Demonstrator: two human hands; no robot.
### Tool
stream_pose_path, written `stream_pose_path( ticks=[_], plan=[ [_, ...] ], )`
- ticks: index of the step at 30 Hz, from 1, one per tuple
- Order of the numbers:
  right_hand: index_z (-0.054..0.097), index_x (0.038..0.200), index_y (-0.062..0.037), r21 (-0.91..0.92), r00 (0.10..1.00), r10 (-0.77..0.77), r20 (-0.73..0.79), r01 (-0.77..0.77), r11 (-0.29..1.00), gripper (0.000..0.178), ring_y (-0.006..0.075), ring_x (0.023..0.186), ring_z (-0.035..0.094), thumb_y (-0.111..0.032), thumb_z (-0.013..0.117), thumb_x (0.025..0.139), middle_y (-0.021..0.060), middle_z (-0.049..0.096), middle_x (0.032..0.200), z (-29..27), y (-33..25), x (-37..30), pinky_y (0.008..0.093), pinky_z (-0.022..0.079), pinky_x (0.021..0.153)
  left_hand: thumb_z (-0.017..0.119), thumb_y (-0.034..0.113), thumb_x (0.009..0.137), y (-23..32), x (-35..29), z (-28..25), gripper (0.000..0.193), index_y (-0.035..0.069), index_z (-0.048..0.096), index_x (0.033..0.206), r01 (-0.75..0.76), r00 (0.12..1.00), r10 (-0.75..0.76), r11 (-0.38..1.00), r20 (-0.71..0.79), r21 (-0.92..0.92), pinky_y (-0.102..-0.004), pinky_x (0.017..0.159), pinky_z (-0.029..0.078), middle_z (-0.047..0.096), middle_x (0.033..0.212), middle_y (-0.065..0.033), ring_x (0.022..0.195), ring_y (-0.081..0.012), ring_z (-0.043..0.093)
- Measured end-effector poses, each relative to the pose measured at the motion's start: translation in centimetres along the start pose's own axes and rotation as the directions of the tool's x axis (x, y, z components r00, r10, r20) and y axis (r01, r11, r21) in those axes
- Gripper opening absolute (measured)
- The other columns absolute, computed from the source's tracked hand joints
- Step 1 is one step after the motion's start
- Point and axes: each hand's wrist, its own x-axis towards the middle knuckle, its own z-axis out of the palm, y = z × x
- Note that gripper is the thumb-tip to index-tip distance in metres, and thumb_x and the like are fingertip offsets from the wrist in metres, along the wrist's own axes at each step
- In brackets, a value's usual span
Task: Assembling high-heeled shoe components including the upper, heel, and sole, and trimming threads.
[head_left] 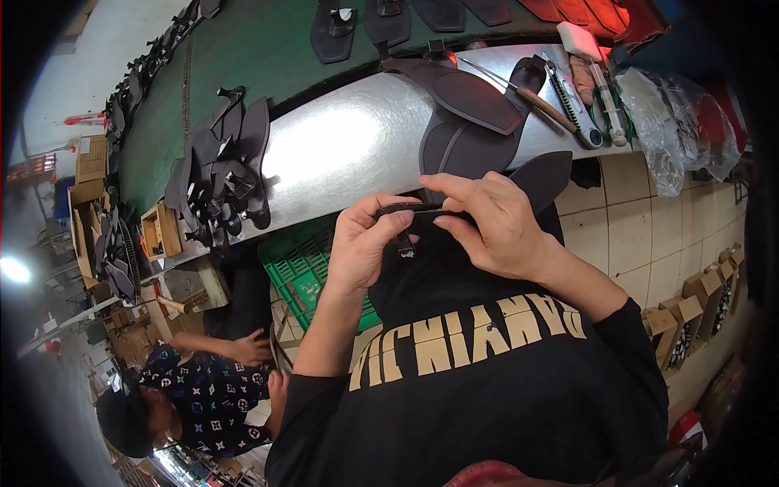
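Room: a workshop; a pale floor in the upper left of the frame, a tiled floor at the right.
Bench: a shiny metal bench curves across the upper middle, with a dark green belt behind it that carries dark shoe pieces.
Bench, left part: a heap of dark shoe straps lies on the bench's left end.
Bench, right part: dark soles are stacked near the middle top; beside them lie a wooden-handled brush, a cutter knife and clear plastic bags.
Containers: a small wooden box at the left edge of the bench, contents unclear; a green plastic crate below the bench, partly hidden; cardboard boxes at the lower right hold dark items.
Other person: a seated person in a patterned shirt, lower left.
Left hand: grip closed on the left end of a dark strap, in the centre of the frame.
Right hand: grip pinching the same strap's right end.
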Motion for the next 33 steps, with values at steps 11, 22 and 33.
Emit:
stream_pose_path(
  ticks=[11, 22, 33],
  plan=[
    [0.063, 0.089, -0.0055, -0.008, 0.995, 0.017, -0.1, -0.018, 1.0, 0.014, 0.024, 0.063, 0.061, -0.01, 0.072, 0.078, 0.0067, 0.062, 0.069, 1.1, 1.0, -0.3, 0.0346, 0.043, 0.061, 0.071, 0.003, 0.084, -1.1, 0.6, 1.6, 0.009, -0.001, 0.065, 0.089, -0.214, 0.956, 0.234, 0.969, -0.179, 0.122, -0.0176, 0.061, 0.047, 0.066, 0.079, -0.0016, 0.066, -0.0038, 0.057],
    [0.066, 0.085, -0.0044, -0.002, 0.997, -0.069, -0.04, 0.069, 0.998, 0.008, 0.0256, 0.077, 0.063, -0.006, 0.07, 0.078, 0.01, 0.066, 0.081, -2.2, 2.6, 4.2, 0.0337, 0.047, 0.067, 0.067, 0.003, 0.084, -0.1, 0.5, -0.7, 0.008, 0.002, 0.064, 0.091, -0.23, 0.949, 0.239, 0.971, -0.207, 0.066, -0.0212, 0.069, 0.046, 0.063, 0.084, 0.0, 0.077, -0.0066, 0.057],
    [0.061, 0.119, -0.0018, -0.59, 0.963, 0.097, -0.252, -0.232, 0.773, 0.031, 0.0347, 0.098, 0.056, -0.009, 0.06, 0.089, 0.0182, 0.059, 0.104, -3.1, 15.2, 0.0, 0.0428, 0.043, 0.088, 0.056, 0.017, 0.092, -4.4, 1.7, -5.3, 0.039, 0.008, 0.057, 0.13, -0.049, 0.985, -0.025, 0.909, -0.172, -0.415, -0.0416, 0.081, 0.053, 0.06, 0.116, -0.0049, 0.104, -0.0172, 0.056]
  ],
)
